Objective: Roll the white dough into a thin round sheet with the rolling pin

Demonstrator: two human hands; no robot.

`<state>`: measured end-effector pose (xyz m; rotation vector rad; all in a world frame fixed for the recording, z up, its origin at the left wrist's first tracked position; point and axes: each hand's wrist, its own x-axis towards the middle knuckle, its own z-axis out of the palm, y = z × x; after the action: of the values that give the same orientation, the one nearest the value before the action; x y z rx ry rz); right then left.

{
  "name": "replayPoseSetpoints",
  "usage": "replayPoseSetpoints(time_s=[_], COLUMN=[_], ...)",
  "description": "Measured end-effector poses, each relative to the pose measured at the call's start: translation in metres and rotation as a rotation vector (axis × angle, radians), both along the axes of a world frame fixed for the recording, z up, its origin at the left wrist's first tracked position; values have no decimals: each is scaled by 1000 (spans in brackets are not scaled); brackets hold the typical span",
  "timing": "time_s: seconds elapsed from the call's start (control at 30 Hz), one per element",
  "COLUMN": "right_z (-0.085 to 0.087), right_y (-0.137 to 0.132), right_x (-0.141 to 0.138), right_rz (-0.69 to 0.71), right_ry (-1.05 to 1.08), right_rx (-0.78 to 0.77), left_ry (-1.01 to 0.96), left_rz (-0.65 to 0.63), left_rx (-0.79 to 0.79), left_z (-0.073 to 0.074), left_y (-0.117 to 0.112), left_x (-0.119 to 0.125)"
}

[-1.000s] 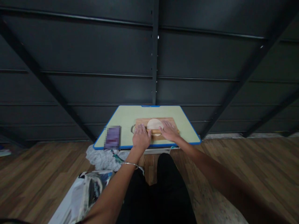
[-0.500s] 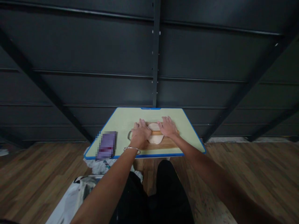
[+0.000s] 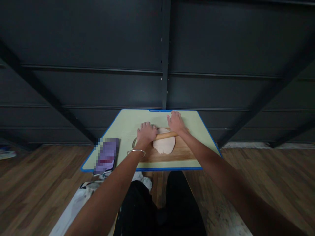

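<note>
A light wooden rolling pin (image 3: 166, 135) lies slightly slanted across a flat, roundish sheet of pale dough (image 3: 165, 146). Over the pin's left end sits my left hand (image 3: 147, 131), its fingers curled down; a thin bangle circles that wrist. My right hand (image 3: 177, 122) presses on the pin's right part with its palm, fingers stretched forward and thumb apart. Beneath the dough is a brown wooden board (image 3: 183, 152) with a dark ring-like handle (image 3: 134, 143) at its left. The pin's ends are mostly covered by my hands.
The wooden board rests on a pale green board with a blue rim (image 3: 162, 169). A purple phone-like item (image 3: 107, 155), partly pixelated, lies at its left front corner. White bags or cloth (image 3: 71, 206) are below left. A dark panelled wall (image 3: 110, 88) stands behind.
Both hands and the rolling pin have shifted toward the dough's far part, my right hand farther, so the pin now slants. More dough shows on the near side. The view has tilted slightly.
</note>
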<state>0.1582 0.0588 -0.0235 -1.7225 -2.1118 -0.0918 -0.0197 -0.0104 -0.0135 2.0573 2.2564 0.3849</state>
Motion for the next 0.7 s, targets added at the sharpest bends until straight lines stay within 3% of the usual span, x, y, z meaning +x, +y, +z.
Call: replayPoseSetpoints(time_s=[0.4, 0.7], right_z=[-8, -9], right_y=[44, 66], right_x=[-9, -14], right_rz=[40, 22], right_ry=[-63, -65], right_rx=[-172, -229], left_ry=[32, 145], left_rz=[-61, -90], left_rx=[92, 31], left_z=[2, 8], left_y=[47, 70], left_x=[-8, -7])
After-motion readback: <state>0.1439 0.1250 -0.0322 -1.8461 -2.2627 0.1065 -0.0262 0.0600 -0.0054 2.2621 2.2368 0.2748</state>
